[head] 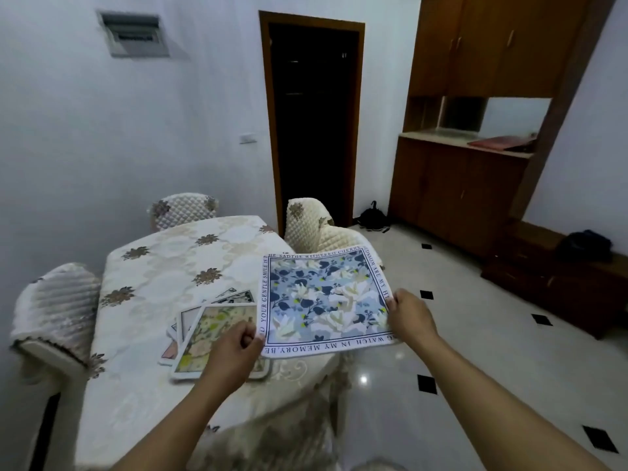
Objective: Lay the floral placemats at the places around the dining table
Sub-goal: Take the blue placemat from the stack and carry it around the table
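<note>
A blue floral placemat (326,300) was held between the left hand (234,346) and right hand (413,316), each clamped on an edge, beside the stack of placemats (207,331) on the counter (163,266).

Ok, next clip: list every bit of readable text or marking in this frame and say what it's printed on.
All readable text runs along the border of the blue floral placemat:
Near edge, upside down: "WATCH IN MY MEMORY.BE"
Left edge: "YOUR GENTLE SMILE IS"
Far edge: "THE WITHERED CHERRY"; the start is unclear.
Right edge: "ARE MY"; the rest is too blurred.
Wall panel: a dark strip, unreadable.
Placemats on the table: no text visible.
</note>
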The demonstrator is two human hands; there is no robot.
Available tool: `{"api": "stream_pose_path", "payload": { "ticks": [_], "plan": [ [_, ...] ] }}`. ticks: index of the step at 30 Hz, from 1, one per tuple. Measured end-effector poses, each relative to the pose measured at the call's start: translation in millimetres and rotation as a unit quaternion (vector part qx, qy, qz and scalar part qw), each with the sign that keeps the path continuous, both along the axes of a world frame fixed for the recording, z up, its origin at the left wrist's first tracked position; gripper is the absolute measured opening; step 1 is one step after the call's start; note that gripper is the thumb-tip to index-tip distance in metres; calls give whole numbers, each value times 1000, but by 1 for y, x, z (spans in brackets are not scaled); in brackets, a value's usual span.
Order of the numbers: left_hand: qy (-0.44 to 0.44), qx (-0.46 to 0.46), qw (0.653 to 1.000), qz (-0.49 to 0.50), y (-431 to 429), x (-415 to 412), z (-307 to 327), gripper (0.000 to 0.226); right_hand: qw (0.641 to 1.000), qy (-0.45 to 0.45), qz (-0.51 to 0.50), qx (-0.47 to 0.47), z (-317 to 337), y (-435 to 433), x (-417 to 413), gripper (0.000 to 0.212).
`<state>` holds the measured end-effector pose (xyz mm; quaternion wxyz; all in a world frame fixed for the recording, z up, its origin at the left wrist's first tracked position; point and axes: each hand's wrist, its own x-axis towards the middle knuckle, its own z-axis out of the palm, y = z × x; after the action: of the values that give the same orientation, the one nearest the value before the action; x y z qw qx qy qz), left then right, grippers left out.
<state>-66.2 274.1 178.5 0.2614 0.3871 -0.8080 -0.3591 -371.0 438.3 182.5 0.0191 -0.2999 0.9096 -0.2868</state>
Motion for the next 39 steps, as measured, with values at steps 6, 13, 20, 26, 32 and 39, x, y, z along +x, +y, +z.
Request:
{"api": "stream_pose_path", "payload": {
  "ticks": [6,13,20,26,32,39],
  "plan": [
    [-8,-36,999,2,77,-108,3,27,1000,17,-14,12,16,85,-106,24],
    [-8,-19,1000,-4,134,-214,7,24,1000,22,-15,-9,22,148,-208,23],
    [-15,-20,1000,4,112,-296,9,22,999,-17,-16,-40,-3,134,-288,25],
    [10,-4,1000,-21,56,-400,-1,19,998,-9,-24,-62,-8,99,-381,32],
    [29,24,998,-42,10,-496,-9,21,998,-5,-32,-50,-9,63,-472,34],
    [11,18,1000,-18,-67,-592,-23,22,997,-37,16,-64,-31,-28,-584,30]
  ]
}}
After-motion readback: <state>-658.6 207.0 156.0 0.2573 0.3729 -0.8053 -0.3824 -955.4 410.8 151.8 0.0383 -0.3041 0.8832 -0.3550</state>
